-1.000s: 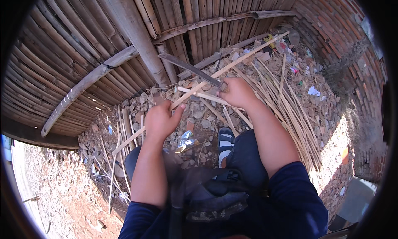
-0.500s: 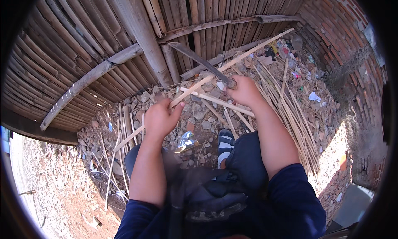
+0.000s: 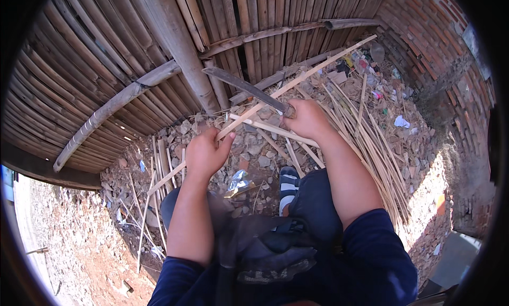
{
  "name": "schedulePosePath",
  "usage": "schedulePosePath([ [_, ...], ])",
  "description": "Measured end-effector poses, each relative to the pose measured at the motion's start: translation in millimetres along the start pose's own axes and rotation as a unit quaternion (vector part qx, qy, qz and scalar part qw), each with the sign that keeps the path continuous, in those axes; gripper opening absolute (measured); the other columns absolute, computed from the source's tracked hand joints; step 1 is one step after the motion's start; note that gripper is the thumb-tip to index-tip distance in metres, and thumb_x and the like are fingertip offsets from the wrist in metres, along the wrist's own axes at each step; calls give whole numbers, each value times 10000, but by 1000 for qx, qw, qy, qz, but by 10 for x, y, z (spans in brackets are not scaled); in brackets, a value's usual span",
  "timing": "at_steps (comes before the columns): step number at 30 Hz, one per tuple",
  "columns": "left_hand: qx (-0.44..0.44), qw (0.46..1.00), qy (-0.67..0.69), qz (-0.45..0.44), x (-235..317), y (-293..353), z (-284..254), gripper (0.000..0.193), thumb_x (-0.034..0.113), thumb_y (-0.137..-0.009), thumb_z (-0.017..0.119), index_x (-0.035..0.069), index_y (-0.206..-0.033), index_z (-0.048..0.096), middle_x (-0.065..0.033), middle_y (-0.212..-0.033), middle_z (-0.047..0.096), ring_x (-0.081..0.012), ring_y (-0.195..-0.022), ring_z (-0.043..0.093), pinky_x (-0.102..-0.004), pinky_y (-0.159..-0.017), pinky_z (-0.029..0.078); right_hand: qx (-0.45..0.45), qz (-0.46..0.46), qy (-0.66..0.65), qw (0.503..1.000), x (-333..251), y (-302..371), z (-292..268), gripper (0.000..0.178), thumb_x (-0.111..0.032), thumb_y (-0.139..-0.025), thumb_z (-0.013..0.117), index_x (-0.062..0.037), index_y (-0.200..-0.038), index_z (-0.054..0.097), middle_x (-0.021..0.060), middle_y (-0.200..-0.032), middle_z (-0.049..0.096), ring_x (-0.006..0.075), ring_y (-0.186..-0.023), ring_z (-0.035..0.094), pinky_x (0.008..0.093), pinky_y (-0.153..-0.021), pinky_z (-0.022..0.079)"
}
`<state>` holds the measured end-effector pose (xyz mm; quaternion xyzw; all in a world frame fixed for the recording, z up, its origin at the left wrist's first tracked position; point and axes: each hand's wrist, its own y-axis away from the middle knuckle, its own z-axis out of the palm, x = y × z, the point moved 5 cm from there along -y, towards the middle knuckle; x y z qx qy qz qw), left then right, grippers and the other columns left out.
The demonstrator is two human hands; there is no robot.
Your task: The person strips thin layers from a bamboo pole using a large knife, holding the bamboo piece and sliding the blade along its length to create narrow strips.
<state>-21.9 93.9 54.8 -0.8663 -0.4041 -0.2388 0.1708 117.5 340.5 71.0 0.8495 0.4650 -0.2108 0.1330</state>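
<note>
My left hand (image 3: 205, 153) is closed around a long pale bamboo strip (image 3: 323, 66), which slants from beside my left knee up to the far right. In my right hand (image 3: 308, 119) is the handle of a machete (image 3: 245, 87). Its dark blade points to the far left and crosses the strip, seemingly against it, a short way beyond my left fingers. Below that crossing, a second pale strip (image 3: 273, 128) runs toward my right wrist.
A pile of split bamboo strips (image 3: 371, 163) lies on the right, with more thin strips (image 3: 154, 200) on the left. Rubble and litter cover the ground, including a shiny foil wrapper (image 3: 239, 184). A bamboo wall (image 3: 106, 57) stands ahead; a brick wall (image 3: 424, 35) is at right.
My right hand and the machete have shifted left and slightly nearer along the strip, toward my left hand. The left hand and the strip have hardly moved.
</note>
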Motion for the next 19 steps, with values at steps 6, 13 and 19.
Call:
schedulePosePath([
  [6, 7, 1000, -9, 3, -36, -7, -32, 457, 510, -888, 737, 55, -929, 745, -154, -704, 691, -371, -712, 706, -472, -673, 535, 66, 111, -114, 985, 408, -79, -159, 386, -271, -826, 790, -32, -1122, 725, 238, -1014, 739, 411, -995, 704, 467, -879, 552],
  [13, -9, 1000, -21, 8, 70, -12, 13, 458, 510, -892, 733, 53, -917, 727, -145, -684, 678, -377, -721, 708, -475, -672, 537, 57, 65, -34, 996, 450, -74, -105, 418, -302, -830, 794, -29, -1137, 712, 249, -1044, 730, 421, -1018, 695, 469, -910, 545],
  [19, -23, 999, -41, -11, -40, -36, 71, 482, 535, -885, 733, 57, -946, 736, -142, -721, 707, -376, -738, 718, -486, -696, 545, -93, 4, 41, 995, -28, -7, 91, 432, -351, -824, 798, -50, -1123, 719, 240, -1101, 716, 388, -1082, 683, 494, -953, 536],
])
